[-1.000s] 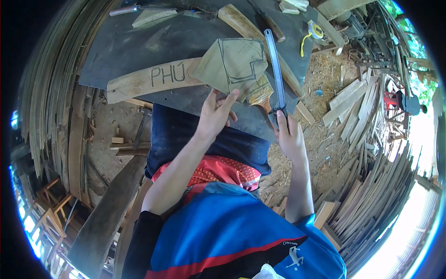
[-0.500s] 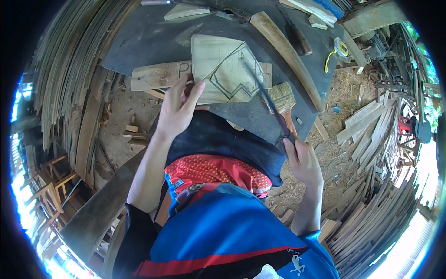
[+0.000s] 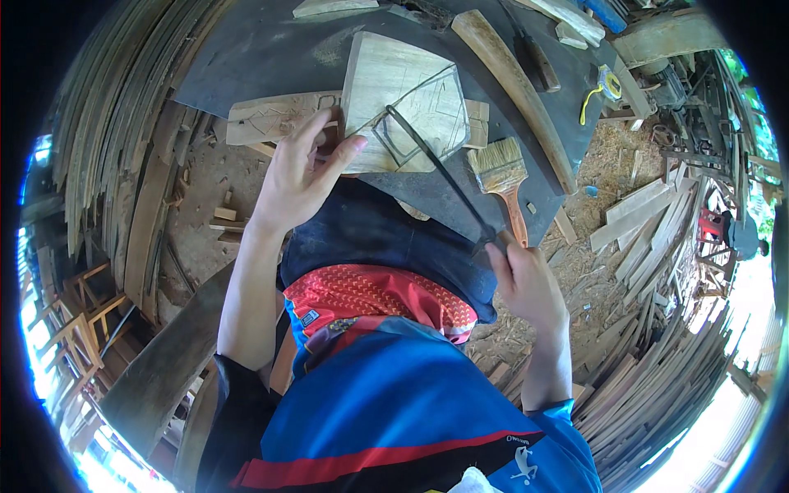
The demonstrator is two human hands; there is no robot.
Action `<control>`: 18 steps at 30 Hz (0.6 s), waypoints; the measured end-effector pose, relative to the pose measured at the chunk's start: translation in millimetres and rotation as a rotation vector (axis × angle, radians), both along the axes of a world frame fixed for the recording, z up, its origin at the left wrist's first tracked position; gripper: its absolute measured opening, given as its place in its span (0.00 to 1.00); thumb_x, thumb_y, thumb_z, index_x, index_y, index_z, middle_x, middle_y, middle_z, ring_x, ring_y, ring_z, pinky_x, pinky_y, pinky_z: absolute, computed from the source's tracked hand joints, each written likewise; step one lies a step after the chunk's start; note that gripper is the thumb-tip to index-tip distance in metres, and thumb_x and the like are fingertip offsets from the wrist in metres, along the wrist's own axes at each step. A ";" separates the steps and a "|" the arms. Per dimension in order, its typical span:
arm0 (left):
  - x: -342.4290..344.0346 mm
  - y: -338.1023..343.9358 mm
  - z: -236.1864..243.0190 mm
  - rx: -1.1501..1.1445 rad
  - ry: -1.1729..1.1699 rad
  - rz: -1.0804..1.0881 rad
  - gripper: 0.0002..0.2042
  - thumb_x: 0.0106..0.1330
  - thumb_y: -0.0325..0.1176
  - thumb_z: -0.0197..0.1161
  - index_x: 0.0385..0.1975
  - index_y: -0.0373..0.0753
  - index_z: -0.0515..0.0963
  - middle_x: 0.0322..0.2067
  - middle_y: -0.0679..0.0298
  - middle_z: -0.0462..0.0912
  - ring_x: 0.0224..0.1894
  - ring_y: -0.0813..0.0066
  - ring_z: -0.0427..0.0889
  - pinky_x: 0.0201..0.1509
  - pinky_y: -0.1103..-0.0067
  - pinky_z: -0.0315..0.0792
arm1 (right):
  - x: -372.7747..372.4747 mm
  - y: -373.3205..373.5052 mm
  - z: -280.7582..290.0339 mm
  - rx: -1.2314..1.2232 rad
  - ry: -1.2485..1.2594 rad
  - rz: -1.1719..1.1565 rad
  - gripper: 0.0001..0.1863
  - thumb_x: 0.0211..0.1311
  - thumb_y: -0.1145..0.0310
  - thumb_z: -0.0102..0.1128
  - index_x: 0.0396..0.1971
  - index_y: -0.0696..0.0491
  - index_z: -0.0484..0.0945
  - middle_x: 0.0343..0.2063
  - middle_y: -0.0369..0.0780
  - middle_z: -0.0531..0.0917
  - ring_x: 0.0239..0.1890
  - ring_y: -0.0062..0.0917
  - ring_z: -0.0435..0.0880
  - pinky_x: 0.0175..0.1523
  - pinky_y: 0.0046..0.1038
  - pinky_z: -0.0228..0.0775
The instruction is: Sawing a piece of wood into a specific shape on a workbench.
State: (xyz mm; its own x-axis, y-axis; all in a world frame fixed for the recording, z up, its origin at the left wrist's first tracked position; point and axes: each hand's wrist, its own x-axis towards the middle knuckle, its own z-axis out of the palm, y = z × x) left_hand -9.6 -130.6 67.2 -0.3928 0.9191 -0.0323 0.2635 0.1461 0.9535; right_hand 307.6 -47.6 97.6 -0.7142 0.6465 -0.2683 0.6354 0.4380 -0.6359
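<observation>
The block was held by the left hand, the tool by the right hand; positioning seemed underway, steadiness next required.

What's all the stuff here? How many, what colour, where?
Table: one, dark grey, ahead.
Board: one, light brown, on the table.
Block: one, pale, overlapping the board.
Long tool: one, dark, crossing the block.
Paintbrush: one, cream and brown, right of the block.
Curved wood: one, brown, table's right side.
Handled tool: one, brown, beside curved wood.
Tape measure: one, yellow and white, far right.
Planks: many, brownish, both sides.
Shirt: one, blue, red and black, bottom.
Left hand: one, bare, holding the block.
Right hand: one, bare, gripping the long tool.
</observation>
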 end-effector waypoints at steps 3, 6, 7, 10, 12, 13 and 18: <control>-3.5 -1.8 4.3 -0.022 -0.002 -0.068 0.21 0.68 0.35 0.67 0.54 0.28 0.72 0.36 0.54 0.85 0.36 0.78 0.84 0.39 0.79 0.79 | 2.1 4.6 0.1 -0.004 -0.070 -0.109 0.12 0.73 0.64 0.54 0.35 0.59 0.73 0.15 0.54 0.76 0.23 0.53 0.79 0.26 0.46 0.66; -0.3 -2.5 10.2 -0.069 -0.056 -0.070 0.24 0.66 0.35 0.69 0.57 0.28 0.71 0.36 0.55 0.86 0.37 0.77 0.84 0.40 0.78 0.80 | 2.3 0.0 -2.0 0.024 -0.007 -0.008 0.11 0.72 0.65 0.54 0.35 0.59 0.73 0.14 0.53 0.76 0.21 0.53 0.79 0.24 0.45 0.66; -0.6 -3.2 9.0 -0.072 -0.057 -0.069 0.24 0.66 0.35 0.69 0.57 0.28 0.71 0.36 0.55 0.86 0.37 0.77 0.84 0.40 0.78 0.80 | 2.8 2.0 -2.2 0.003 -0.021 -0.035 0.11 0.72 0.65 0.54 0.35 0.59 0.73 0.14 0.53 0.76 0.21 0.52 0.79 0.24 0.45 0.66; -0.9 -2.0 6.4 -0.066 -0.096 -0.051 0.27 0.65 0.34 0.70 0.59 0.29 0.70 0.37 0.55 0.86 0.38 0.76 0.85 0.41 0.78 0.81 | 5.5 4.7 -5.8 0.024 -0.058 -0.091 0.11 0.72 0.65 0.55 0.35 0.58 0.73 0.12 0.51 0.75 0.19 0.50 0.79 0.23 0.44 0.66; -1.3 0.7 11.2 -0.089 -0.064 -0.052 0.28 0.64 0.33 0.71 0.60 0.28 0.69 0.37 0.54 0.86 0.39 0.74 0.86 0.42 0.77 0.81 | 3.2 -1.0 -6.6 0.087 0.002 0.028 0.11 0.72 0.64 0.55 0.35 0.58 0.74 0.12 0.50 0.75 0.18 0.49 0.79 0.22 0.44 0.67; -1.4 0.3 12.8 -0.091 -0.065 -0.052 0.28 0.64 0.33 0.71 0.60 0.28 0.69 0.37 0.54 0.86 0.39 0.74 0.86 0.42 0.77 0.81 | 2.6 0.3 -3.8 0.085 0.002 0.028 0.11 0.72 0.64 0.55 0.35 0.58 0.74 0.12 0.50 0.75 0.18 0.49 0.79 0.22 0.44 0.67; -3.9 2.6 21.0 -0.055 0.009 -0.059 0.28 0.64 0.34 0.70 0.61 0.28 0.70 0.40 0.53 0.86 0.42 0.73 0.85 0.45 0.77 0.80 | -1.2 1.7 4.6 0.046 -0.104 -0.040 0.10 0.71 0.64 0.55 0.36 0.57 0.74 0.13 0.50 0.76 0.19 0.50 0.79 0.24 0.46 0.68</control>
State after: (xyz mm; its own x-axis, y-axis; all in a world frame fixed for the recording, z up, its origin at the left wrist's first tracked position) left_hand -13.5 -127.9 88.2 -0.3382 0.9377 -0.0802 0.2817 0.1822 0.9420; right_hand 306.4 -45.9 102.2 -0.6577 0.6868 -0.3094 0.7144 0.4383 -0.5455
